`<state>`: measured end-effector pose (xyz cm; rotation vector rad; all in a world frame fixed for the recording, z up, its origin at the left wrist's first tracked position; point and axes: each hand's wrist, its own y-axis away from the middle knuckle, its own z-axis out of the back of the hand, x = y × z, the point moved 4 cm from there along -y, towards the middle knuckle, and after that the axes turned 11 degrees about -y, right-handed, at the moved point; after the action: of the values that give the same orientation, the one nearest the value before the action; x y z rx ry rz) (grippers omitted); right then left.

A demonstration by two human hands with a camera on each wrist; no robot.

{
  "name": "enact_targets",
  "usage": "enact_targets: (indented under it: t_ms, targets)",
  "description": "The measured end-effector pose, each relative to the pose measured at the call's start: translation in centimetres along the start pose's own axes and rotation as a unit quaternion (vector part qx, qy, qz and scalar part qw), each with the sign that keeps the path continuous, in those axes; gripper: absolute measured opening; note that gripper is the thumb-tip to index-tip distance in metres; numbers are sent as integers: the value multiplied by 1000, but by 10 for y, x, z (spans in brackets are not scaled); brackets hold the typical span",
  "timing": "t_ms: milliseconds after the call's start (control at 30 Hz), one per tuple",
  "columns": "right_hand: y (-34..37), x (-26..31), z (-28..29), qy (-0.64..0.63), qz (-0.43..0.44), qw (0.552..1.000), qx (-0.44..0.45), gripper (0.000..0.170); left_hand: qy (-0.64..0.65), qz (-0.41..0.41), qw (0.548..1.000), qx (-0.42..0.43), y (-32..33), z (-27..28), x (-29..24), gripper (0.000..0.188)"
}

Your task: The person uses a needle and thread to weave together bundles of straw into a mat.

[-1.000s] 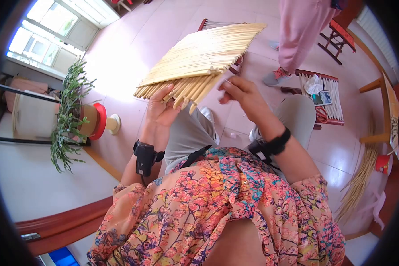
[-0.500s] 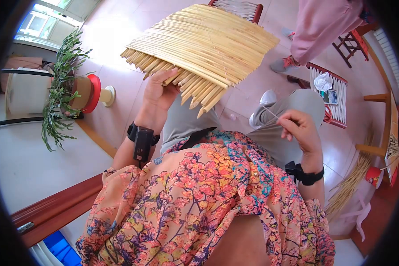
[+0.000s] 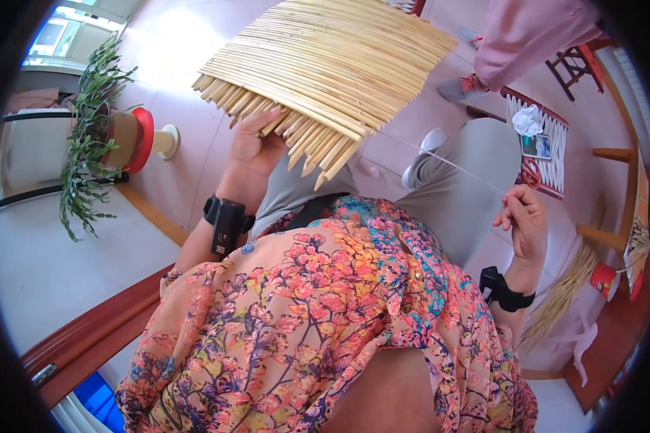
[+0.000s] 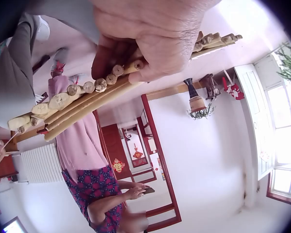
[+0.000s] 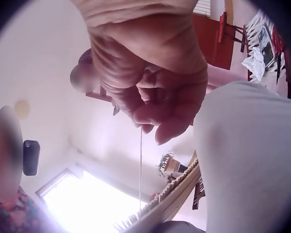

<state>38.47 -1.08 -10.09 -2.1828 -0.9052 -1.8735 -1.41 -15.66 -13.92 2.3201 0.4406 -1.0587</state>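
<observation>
A mat of pale plant stalks [image 3: 325, 61], joined side by side, is held up over the lap in the head view. My left hand [image 3: 258, 144] grips its near edge, thumb on top, where cut stalk ends stick out unevenly. In the left wrist view the left hand [image 4: 148, 36] curls round the stalk ends [image 4: 101, 85]. Out to the right, my right hand [image 3: 523, 220] pinches a thin white thread [image 3: 458, 167] that runs straight to the mat's near right corner. The right wrist view shows the thread [image 5: 140, 170] leaving the fingertips of the right hand [image 5: 150, 82].
A woven-top stool [image 3: 549, 155] at the right carries a phone [image 3: 536, 146], crumpled white tissue [image 3: 529, 120] and red scissors [image 3: 531, 173]. Beyond it stands a person in pink trousers [image 3: 534, 43]. Loose stalks [image 3: 567, 289] lie at far right; a potted plant [image 3: 94, 144] is at left.
My right hand has moved from beside the mat out to the right, drawing the thread into a long straight line. The mat has tipped so its top face shows; the left hand keeps its grip.
</observation>
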Motion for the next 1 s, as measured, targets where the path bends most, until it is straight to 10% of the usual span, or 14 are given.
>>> enact_targets:
  t_ms: [500,833,1000]
  targets:
    - [0,1,34,47,61,996,-46,7,46,49,998,12,4,2,21,38]
    - [-8,-21,78,-168,140,968,-127,15,2,184,982,51,25,-13,49,26]
    - [-5,-23,88,-199,201,946,-159,17,-335,339,833,279,56,-19,14,36]
